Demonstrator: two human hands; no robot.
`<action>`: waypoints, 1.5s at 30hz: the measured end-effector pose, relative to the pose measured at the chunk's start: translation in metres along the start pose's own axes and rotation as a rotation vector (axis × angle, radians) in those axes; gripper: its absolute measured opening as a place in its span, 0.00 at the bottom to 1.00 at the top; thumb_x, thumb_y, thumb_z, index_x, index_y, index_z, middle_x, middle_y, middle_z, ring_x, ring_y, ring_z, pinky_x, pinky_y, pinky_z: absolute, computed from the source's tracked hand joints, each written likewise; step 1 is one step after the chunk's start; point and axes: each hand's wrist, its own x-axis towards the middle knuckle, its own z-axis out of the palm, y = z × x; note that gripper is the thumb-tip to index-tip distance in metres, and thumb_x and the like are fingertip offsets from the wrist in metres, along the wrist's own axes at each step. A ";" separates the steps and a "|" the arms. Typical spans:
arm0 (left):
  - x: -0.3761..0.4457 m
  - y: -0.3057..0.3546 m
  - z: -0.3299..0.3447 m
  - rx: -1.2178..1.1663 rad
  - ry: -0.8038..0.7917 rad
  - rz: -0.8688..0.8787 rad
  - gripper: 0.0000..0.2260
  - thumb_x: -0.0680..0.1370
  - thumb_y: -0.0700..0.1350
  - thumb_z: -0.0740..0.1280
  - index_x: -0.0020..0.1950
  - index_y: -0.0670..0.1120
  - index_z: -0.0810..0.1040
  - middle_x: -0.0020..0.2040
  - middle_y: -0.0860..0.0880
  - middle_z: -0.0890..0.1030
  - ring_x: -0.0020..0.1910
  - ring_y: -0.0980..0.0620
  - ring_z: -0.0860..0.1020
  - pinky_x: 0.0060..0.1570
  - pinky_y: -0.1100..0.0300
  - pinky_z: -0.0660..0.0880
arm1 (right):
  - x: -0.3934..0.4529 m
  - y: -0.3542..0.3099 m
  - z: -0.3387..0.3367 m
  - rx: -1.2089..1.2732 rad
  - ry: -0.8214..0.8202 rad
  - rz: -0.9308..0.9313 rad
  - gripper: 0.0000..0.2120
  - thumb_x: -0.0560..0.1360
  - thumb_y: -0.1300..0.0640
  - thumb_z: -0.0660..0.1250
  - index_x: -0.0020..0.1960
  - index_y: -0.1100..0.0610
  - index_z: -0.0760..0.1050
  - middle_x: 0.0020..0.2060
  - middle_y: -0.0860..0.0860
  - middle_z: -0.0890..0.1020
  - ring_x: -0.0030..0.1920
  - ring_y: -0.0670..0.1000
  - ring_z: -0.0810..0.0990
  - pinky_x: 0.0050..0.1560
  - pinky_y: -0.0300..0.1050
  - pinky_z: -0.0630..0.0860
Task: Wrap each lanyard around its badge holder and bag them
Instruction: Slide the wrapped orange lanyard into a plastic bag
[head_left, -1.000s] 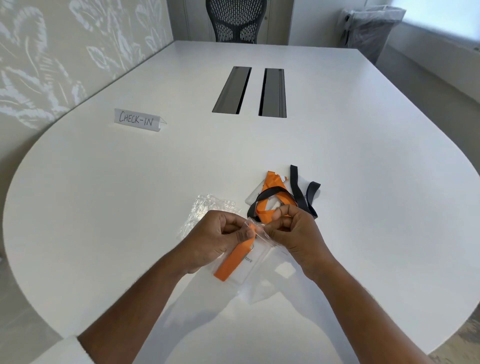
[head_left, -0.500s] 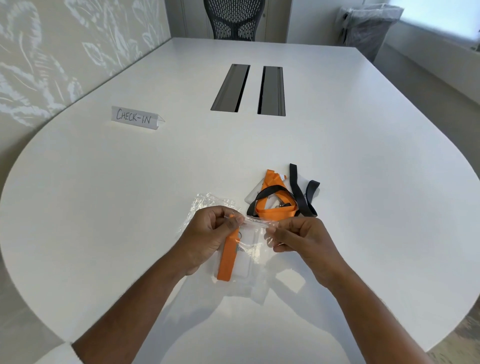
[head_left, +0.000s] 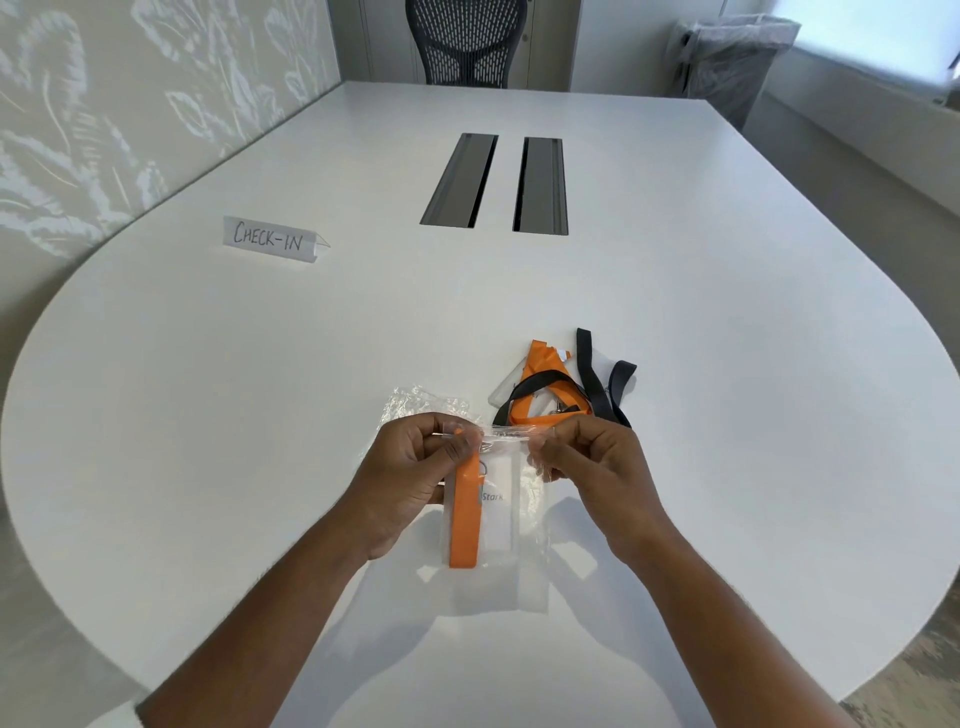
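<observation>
- Left hand (head_left: 415, 467) and right hand (head_left: 587, 457) each pinch a top corner of the clear bag (head_left: 524, 551), held taut above the table (head_left: 208, 415), likely to press its seal closed
- Inside it sits a badge holder (head_left: 500, 514) wrapped in its orange lanyard (head_left: 464, 519)
- Just beyond, to the right, unwrapped lanyards (head_left: 566, 384) wait in a tangle; spare bags (head_left: 415, 405) lie far-left of the hands

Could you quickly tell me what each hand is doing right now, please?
Left hand: pinches the top edge of the clear bag.
Right hand: pinches the same bag's top edge on the other side.
</observation>
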 end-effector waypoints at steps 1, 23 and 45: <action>0.000 0.000 0.000 0.002 0.009 0.001 0.08 0.78 0.45 0.71 0.54 0.42 0.82 0.37 0.49 0.86 0.36 0.53 0.85 0.34 0.59 0.80 | -0.001 0.001 0.001 -0.009 -0.014 0.012 0.07 0.78 0.60 0.73 0.43 0.62 0.84 0.38 0.59 0.86 0.41 0.60 0.84 0.48 0.55 0.83; -0.010 -0.004 0.023 0.099 0.079 0.008 0.07 0.76 0.43 0.76 0.52 0.43 0.84 0.40 0.48 0.86 0.38 0.52 0.85 0.37 0.58 0.81 | -0.006 0.001 -0.004 0.041 0.008 0.000 0.09 0.78 0.57 0.73 0.40 0.57 0.85 0.34 0.56 0.85 0.35 0.49 0.82 0.41 0.40 0.82; -0.010 -0.006 0.048 0.093 0.164 0.010 0.07 0.76 0.46 0.75 0.52 0.46 0.85 0.41 0.48 0.87 0.39 0.52 0.85 0.36 0.58 0.80 | -0.002 0.001 -0.039 -0.012 -0.077 0.039 0.14 0.74 0.46 0.73 0.45 0.58 0.86 0.38 0.54 0.88 0.40 0.52 0.87 0.46 0.45 0.85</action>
